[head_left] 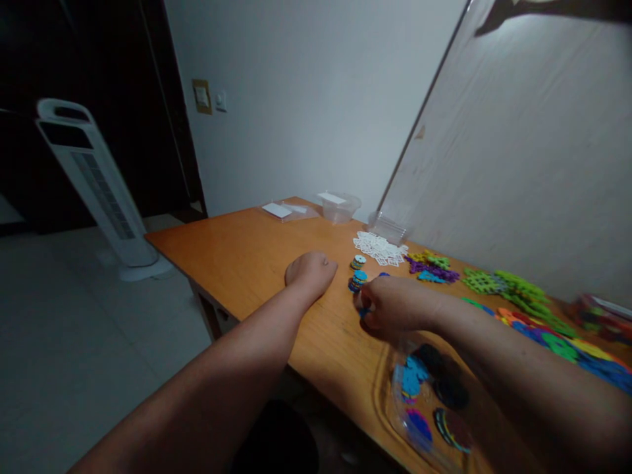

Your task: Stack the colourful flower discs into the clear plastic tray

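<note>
- Clear plastic tub (397, 388), nearest, on the wooden table (217, 243); light-blue, black and purple pieces in it, too shadowed to count. The right forearm crosses above and hides part of it.
- Right hand (392, 306), one, just past the tub: wrist level, fingers bent down, thumb and fingertips pinching a small blue piece (364, 312), slightly blurred.
- Left hand (311, 271), one: arm stretched forward, fingers curled into a fist at the tabletop; its inside is hidden.
- Two stacks (359, 281) of round pieces, one behind the other, between the hands; the nearer is just beside the right fingertips.
- Coloured discs (557, 345) spread on the right, partly behind the right forearm.
- Lime pieces (518, 289), then white pieces (380, 249), overlapping, uncountable.
- One bowl (340, 207) and one bag (289, 210) at the back.
- One fan (99, 184) on the floor, left.
</note>
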Tool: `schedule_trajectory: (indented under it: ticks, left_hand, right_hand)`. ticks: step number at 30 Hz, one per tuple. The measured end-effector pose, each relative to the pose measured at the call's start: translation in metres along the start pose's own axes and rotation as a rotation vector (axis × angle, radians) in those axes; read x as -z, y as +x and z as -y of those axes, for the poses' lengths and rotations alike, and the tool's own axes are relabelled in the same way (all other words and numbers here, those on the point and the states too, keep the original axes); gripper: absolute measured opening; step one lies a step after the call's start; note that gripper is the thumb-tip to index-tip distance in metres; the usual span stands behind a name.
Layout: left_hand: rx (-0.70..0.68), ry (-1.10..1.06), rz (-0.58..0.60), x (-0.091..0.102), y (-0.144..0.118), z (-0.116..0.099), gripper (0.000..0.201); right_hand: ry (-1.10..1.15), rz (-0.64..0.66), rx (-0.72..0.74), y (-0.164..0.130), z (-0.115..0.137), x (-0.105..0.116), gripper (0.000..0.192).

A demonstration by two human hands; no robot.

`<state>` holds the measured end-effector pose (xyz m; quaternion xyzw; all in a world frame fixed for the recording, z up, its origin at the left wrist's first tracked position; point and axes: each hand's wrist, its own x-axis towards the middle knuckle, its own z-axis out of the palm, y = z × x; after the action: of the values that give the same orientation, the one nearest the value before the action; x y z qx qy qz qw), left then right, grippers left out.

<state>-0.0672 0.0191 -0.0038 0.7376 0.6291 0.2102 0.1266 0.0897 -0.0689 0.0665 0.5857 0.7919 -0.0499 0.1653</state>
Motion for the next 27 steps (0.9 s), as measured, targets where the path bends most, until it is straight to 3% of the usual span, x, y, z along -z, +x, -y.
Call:
schedule_trajectory:
  ticks: [5,11,15,18,23,27]
  left_hand:
    - [0.013,-0.004,-0.004,0.002,-0.001,-0.001,0.037]
    - [0.002,-0.011,-0.005,0.002,-0.001,0.000,0.036]
    - [-0.013,-0.001,-0.015,0.000,0.001,0.002,0.038]
    - [-0.016,0.007,-0.015,-0.002,0.003,0.003,0.039]
    - [-0.005,0.017,-0.026,-0.002,0.004,0.003,0.039]
    - [-0.009,0.020,-0.032,-0.002,0.004,0.004,0.039]
  right_hand:
    - [0.066,-0.073,-0.031,-0.019,-0.002,0.012,0.027]
    - [0.294,-0.150,0.012,-0.084,-0.004,0.023,0.020]
    - [0.363,-0.107,0.039,-0.125,-0.002,0.010,0.003]
    - [0.384,-0.047,0.050,-0.143,0.002,-0.006,0.004]
    - [0.363,-0.074,0.044,-0.150,0.006,-0.029,0.005]
    - [0.371,-0.067,0.044,-0.148,0.006,-0.030,0.005]
